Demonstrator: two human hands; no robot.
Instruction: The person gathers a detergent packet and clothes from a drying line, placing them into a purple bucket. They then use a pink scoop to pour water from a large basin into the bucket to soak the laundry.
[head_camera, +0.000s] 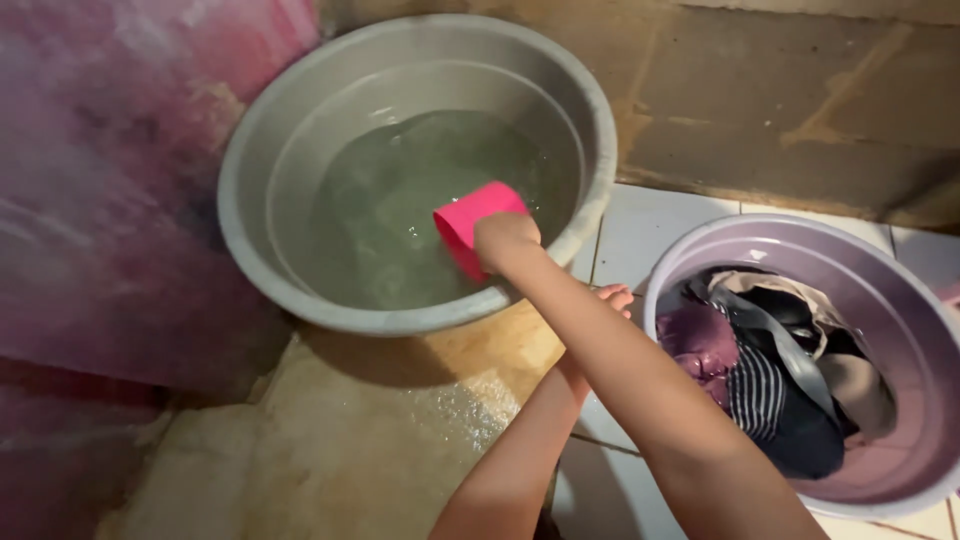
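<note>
My right hand (505, 240) reaches over the near rim of a large grey basin (250, 150) and grips a pink plastic cup (470, 222). The cup is tilted on its side just above the water (400, 200) in the basin. My left hand (615, 296) lies lower, beside the basin's right edge over the white tiles. My right forearm crosses over it and hides most of it, so only some fingertips show. I cannot tell whether it holds anything.
A purple basin (920, 330) at the right holds a pile of wet clothes (780, 380), dark, striped and beige. A wet pale slab (380, 430) lies in front of the grey basin. A pink-stained wall (110, 200) stands at the left, with brown paving (780, 90) behind.
</note>
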